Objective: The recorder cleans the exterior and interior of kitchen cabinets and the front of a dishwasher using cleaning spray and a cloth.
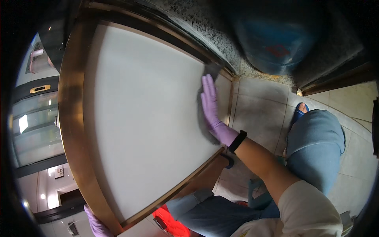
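Note:
A large white panel [148, 112] in a brown metallic frame [71, 97] stands before me, probably a cabinet door. My right hand [211, 106], in a purple glove, lies nearly flat against the panel near its right edge, fingers stretched and close together. A dark grey patch [212, 69] shows beyond the fingertips and along the hand; I cannot tell whether it is a cloth or a shadow. Low on the left, my left hand [96, 222], also gloved in purple, grips the frame's outer edge near a corner. Its fingertips are partly hidden.
A blue gas cylinder [272, 44] stands in a dark recess beside a speckled stone edge [204, 32]. Grey tiles [257, 115] cover the floor. Near my legs is a teal plastic stool [254, 194]. A red object [174, 222] lies beside my thigh. Behind the frame are glazed dark-framed doors [38, 127].

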The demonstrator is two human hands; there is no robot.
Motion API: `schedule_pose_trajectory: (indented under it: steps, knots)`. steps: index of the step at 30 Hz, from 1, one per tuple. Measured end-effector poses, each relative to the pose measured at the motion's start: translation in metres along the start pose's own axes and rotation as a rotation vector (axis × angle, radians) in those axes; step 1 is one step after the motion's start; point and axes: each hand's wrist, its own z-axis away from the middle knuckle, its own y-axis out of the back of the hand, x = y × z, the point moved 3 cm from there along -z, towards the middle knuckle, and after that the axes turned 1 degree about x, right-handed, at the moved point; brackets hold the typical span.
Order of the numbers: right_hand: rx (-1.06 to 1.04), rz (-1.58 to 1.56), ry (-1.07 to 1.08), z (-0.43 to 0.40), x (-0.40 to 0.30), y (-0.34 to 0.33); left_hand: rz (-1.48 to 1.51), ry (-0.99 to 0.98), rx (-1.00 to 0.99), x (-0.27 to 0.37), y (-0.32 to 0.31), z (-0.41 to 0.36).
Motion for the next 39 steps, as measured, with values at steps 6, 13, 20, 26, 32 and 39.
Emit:
schedule_pose_trajectory:
  steps: [6, 13, 20, 26, 32, 39]
  knots:
    - [0.168, 0.058, -0.205, -0.027, 0.196, 0.073, -0.056, 0.011, 0.141, 0.049, -0.065, 0.041]
    - [0.132, 0.283, 0.370, -0.048, -0.052, -0.013, -0.164, 0.011, 0.278, 0.052, -0.053, 0.044]
    - [0.174, 0.257, 0.203, -0.048, 0.003, 0.021, -0.171, -0.025, 0.299, 0.045, -0.047, 0.041]
    - [0.174, 0.383, -0.109, -0.033, 0.159, 0.071, -0.190, -0.043, 0.333, 0.039, -0.042, 0.040]
    - [0.193, 0.539, -0.506, -0.034, 0.231, 0.112, -0.197, -0.050, 0.345, 0.030, -0.033, 0.036]
    - [-0.226, 1.050, -0.518, 0.017, 0.230, 0.107, -0.193, -0.043, 0.360, 0.021, -0.026, 0.035]
